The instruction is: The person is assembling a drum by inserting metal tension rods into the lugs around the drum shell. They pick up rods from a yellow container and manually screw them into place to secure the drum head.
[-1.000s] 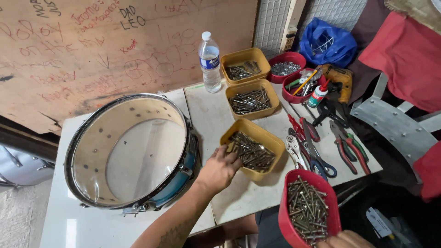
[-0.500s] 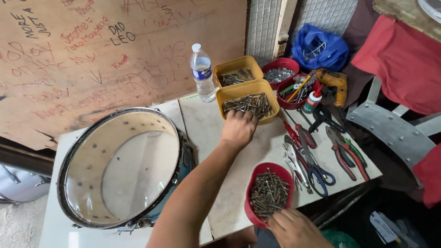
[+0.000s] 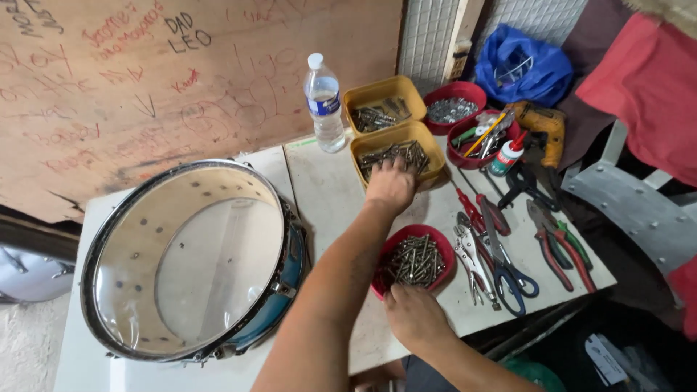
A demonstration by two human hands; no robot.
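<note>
Right hand rests on the near rim of the red bowl of screws, fingers curled on its edge, likely steadying it. Left hand reaches across to the yellow tray of screws, fingers down in the pile; can't tell if it grips any. Snare drum shell sits left, head-down, open for access. Pliers and scissors lie right of the bowl.

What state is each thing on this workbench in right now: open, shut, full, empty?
Water bottle: upright, capped.
Drum shell: lying flat, inside empty.
Near yellow tray: holds screws, left hand on it.
Far yellow tray: partly filled.
Red bowl: full of screws, right hand at its rim.
Scissors: closed.
</note>
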